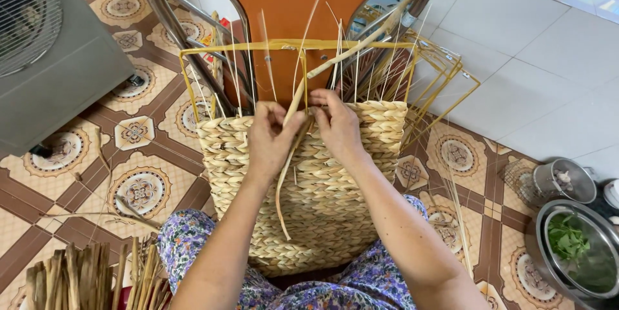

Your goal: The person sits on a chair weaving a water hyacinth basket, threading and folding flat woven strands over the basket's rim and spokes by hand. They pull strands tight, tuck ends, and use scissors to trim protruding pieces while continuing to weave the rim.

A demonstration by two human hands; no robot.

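Patterned tile floor, hands [271,139] hiding basket [309,187] weave

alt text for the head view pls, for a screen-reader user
Both hands, left hand and right hand, pinch a long pale straw strand at the top edge of a half-woven tan braided straw basket on a yellow wire frame. A grey fan stands on the patterned tile floor.

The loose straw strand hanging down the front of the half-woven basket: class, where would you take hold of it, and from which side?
Grip the straw strand on its free lower length, from the left and front. There it hangs clear of the basket, while its upper part is pinched between the left hand and right hand among the upright stakes.
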